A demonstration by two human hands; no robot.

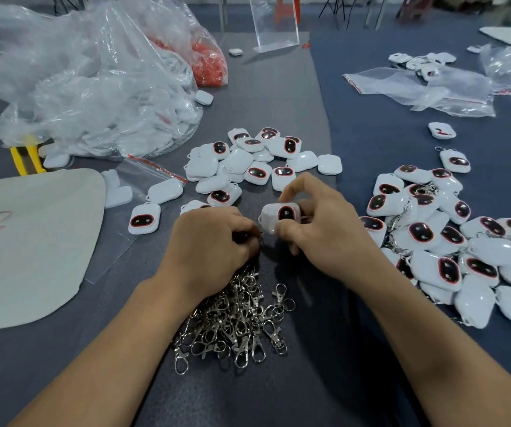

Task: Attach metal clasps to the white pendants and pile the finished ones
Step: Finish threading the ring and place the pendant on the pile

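The right hand (325, 223) pinches 1 white pendant (282, 215) between thumb and fingers, just above the table (279, 97). The left hand (214, 238), fingers curled tight, pinches a metal clasp (259, 238) (mostly hidden) just beside the pendant's edge. Below the wrists lie heaped loose clasps (235, 322); finished pendants (448, 241) pile at the right.

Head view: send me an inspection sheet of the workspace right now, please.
Surface: dark grey table cover; a bluer cover at right.
Job's things: loose pendants ahead; clasp heap under the wrists; finished pile at right.
Clutter: plastic bags, yellow-handled tool, pale sheet, clear stand.
Hands: right hand grips one pendant; left hand curled, apparently pinching a clasp.
Cables: nothing seen.
Surroundings: blurred furniture legs beyond the table.
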